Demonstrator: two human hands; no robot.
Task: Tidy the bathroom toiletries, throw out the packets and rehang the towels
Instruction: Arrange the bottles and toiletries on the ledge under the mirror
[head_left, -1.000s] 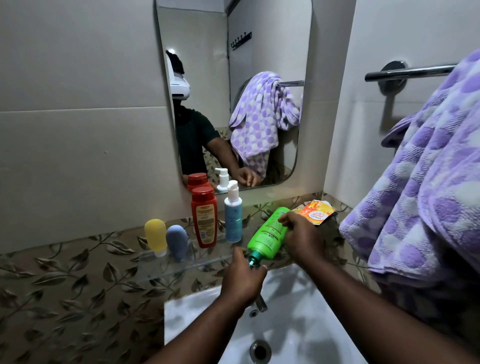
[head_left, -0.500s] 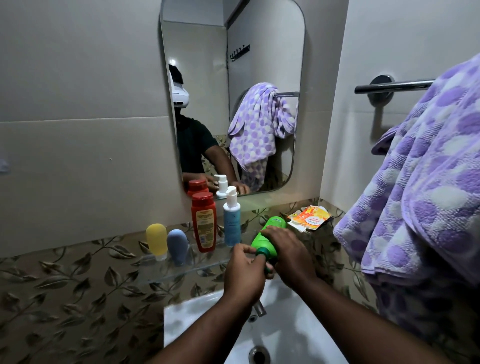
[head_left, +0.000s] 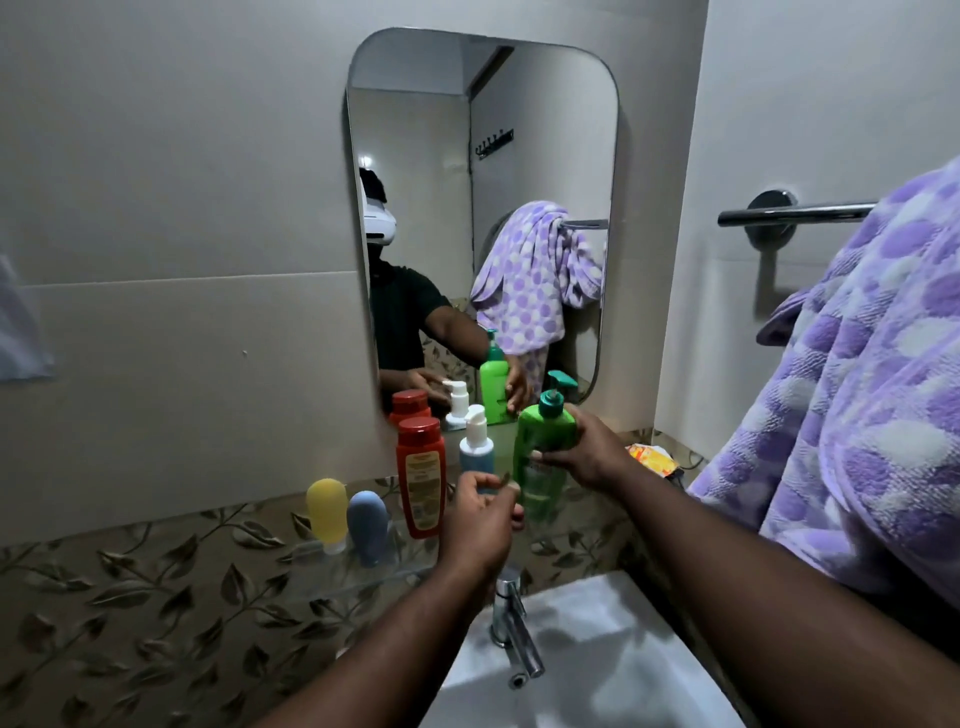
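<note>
My right hand (head_left: 589, 453) grips a green pump bottle (head_left: 540, 457) around its middle and holds it upright over the glass shelf (head_left: 332, 571), to the right of a blue pump bottle (head_left: 475, 452). Just left of the green bottle's lower part hovers my left hand (head_left: 480, 519), fingers loosely curled and holding nothing. Also on the shelf stand a red bottle (head_left: 421, 475), a yellow travel bottle (head_left: 326, 512) and a grey-blue one (head_left: 368, 525). Orange packets (head_left: 652, 460) lie on the ledge behind my right hand. A purple dotted towel (head_left: 857, 415) hangs bunched at the right.
A chrome towel bar (head_left: 795, 213) is fixed to the right wall above the towel. Below my arms are the white sink (head_left: 613, 665) and its tap (head_left: 511, 623). The mirror (head_left: 519, 130) reflects the scene. Leaf-patterned tiles (head_left: 130, 597) cover the lower wall.
The green bottle went from lying tilted with its pump towards me to standing upright in my right hand. My left hand has come off the pump end.
</note>
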